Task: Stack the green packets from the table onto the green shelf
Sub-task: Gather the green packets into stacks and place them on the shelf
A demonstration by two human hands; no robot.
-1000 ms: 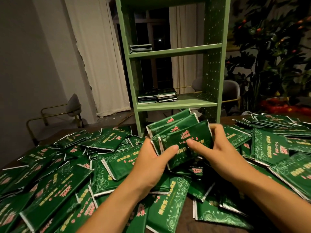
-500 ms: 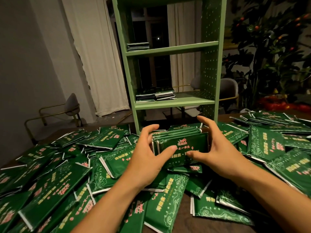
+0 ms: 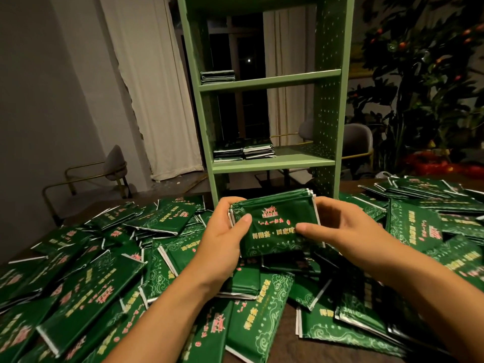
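Note:
A squared-up bundle of green packets [image 3: 277,221] is held above the table between both hands. My left hand [image 3: 222,237] grips its left edge, thumb on top. My right hand [image 3: 340,229] grips its right edge, thumb on the printed face. Many loose green packets [image 3: 104,279] cover the table all around. The green shelf [image 3: 272,163] stands just behind the bundle. Two small stacks of packets [image 3: 243,151] sit on its lower board and one stack [image 3: 217,76] on the board above, at the left.
A chair with a gold frame [image 3: 104,176] stands at the left by the white curtain [image 3: 149,82]. Another chair [image 3: 356,142] is behind the shelf. A leafy plant with orange fruit [image 3: 424,74] fills the right background. Bare dark table wood [image 3: 290,334] shows near the front.
The fanned packets have been pushed together into one neat bundle, tipped flatter and lifted slightly. Both hands stayed on its sides.

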